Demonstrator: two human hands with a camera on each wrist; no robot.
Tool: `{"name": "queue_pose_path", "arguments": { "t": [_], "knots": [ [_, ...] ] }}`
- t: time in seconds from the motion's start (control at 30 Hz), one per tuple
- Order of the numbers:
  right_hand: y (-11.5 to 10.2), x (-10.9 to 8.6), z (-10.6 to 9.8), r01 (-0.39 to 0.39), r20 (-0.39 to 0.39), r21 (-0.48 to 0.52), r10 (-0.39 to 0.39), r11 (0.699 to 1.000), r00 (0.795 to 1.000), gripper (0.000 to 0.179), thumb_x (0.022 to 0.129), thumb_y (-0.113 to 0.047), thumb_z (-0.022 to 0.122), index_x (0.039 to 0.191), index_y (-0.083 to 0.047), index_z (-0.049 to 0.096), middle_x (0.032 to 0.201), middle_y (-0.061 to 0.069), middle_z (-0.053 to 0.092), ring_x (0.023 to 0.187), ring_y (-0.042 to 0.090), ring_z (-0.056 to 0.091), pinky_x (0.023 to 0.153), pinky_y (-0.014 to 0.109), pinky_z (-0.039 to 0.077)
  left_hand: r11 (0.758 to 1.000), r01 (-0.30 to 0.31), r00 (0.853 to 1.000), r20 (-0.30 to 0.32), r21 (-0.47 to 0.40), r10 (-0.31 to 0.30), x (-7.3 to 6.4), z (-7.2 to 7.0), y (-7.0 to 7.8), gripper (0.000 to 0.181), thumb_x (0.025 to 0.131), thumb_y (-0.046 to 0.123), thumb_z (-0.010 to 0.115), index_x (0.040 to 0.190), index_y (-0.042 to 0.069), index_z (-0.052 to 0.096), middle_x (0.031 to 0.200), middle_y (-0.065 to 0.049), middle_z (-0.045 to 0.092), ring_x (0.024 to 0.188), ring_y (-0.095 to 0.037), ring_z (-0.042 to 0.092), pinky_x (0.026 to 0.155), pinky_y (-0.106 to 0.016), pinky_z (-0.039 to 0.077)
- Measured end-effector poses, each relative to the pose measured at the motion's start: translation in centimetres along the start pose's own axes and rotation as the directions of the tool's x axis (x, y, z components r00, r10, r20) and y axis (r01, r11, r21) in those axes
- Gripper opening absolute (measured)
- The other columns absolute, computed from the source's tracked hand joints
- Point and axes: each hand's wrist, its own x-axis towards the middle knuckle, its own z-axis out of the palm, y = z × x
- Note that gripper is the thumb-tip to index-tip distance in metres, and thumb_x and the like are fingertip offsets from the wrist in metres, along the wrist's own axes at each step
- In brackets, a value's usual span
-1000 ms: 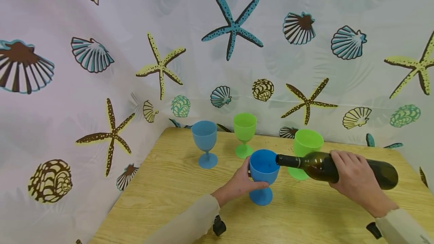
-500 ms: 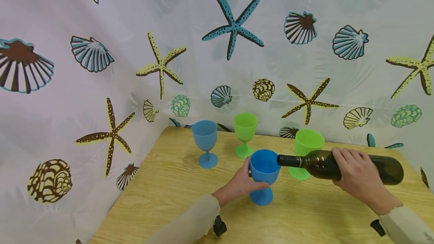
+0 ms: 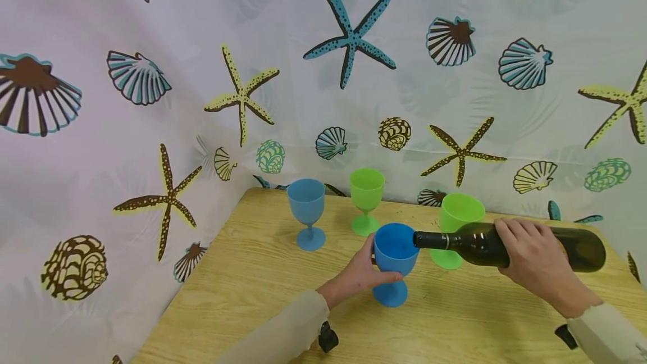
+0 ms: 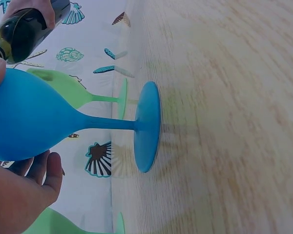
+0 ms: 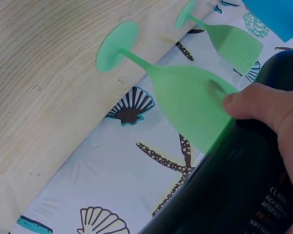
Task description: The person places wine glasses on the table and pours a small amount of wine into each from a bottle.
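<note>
Behind: pale goblet (image 3: 306,202), green goblets (image 3: 366,190), one part-hidden
Bottle (image 3: 480,245): near-level, mouth (image 3: 418,239) leftward at blue goblet (image 3: 396,254)
Left hand (image 3: 369,271): holding blue goblet
Right hand (image 3: 536,260): gripping bottle

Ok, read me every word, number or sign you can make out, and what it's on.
All on the bottle, line ends hidden by the right hand or cut off:
"CLASS..."
"RICH BE..."
"AFTERTA..."
"SOFT TA..."
An orange line starting with "P": too blurred to read.
Marks on the neck band: too small to read.
I see no other lettering.
</note>
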Motion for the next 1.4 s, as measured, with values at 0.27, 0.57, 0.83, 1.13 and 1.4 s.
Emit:
{"name": "queue_pose_path", "arguments": {
  "t": [0.27,0.57,0.83,1.13,1.4],
  "knots": [
    [0.0,0.4,-0.2,0.022,0.003,-0.015,-0.022,1.0,1.0,0.098,0.029,-0.022,0.096,0.111,0.009,0.054,0.101,0.025,0.058,0.09,0.043,0.055,0.075,0.056,0.044,1.0,-0.024,1.0,0.011,-0.005,0.024,0.0,-0.1,-0.2,0.088,0.081,0.024,0.077,0.148,0.019,0.019,0.141,-0.003,0.04,0.127,-0.025,0.041,0.098,-0.047,0.039],
    [0.1,0.9,-0.5,0.044,-0.008,-0.026,-0.044,0.999,0.999,0.094,0.03,-0.021,0.095,0.109,0.009,0.054,0.1,0.025,0.058,0.089,0.043,0.055,0.073,0.056,0.043,1.0,-0.026,1.0,0.007,0.01,0.026,0.1,-0.1,-0.3,0.089,0.081,0.027,0.077,0.148,0.02,0.02,0.141,-0.002,0.04,0.126,-0.027,0.042,0.097,-0.048,0.04],
    [0.3,1.1,-0.6,0.05,0.001,-0.021,-0.05,0.999,0.999,0.091,0.031,-0.019,0.095,0.108,0.008,0.054,0.099,0.024,0.059,0.089,0.042,0.056,0.074,0.055,0.043,0.999,-0.031,0.999,0.01,0.012,0.031,0.1,-0.1,-0.2,0.089,0.081,0.029,0.077,0.149,0.02,0.019,0.141,-0.003,0.039,0.126,-0.027,0.042,0.097,-0.048,0.04],
    [0.4,1.2,-0.8,0.06,0.02,-0.01,-0.06,0.998,0.998,0.097,0.028,-0.02,0.096,0.111,0.008,0.054,0.101,0.024,0.058,0.091,0.042,0.055,0.076,0.056,0.042,1.0,-0.025,1.0,0.014,0.007,0.025,0.1,-0.2,-0.3,0.089,0.081,0.03,0.077,0.148,0.021,0.02,0.141,-0.001,0.04,0.127,-0.026,0.042,0.097,-0.048,0.04],
    [0.3,1.3,-0.8,0.057,0.032,-0.008,-0.057,0.998,0.998,0.098,0.028,-0.021,0.097,0.111,0.008,0.054,0.101,0.024,0.058,0.091,0.042,0.055,0.076,0.056,0.042,1.0,-0.015,1.0,0.011,0.003,0.015,-0.1,-0.1,0.0,0.087,0.082,0.026,0.076,0.148,0.022,0.02,0.142,-0.001,0.039,0.127,-0.025,0.041,0.097,-0.047,0.04]
  ]
}}
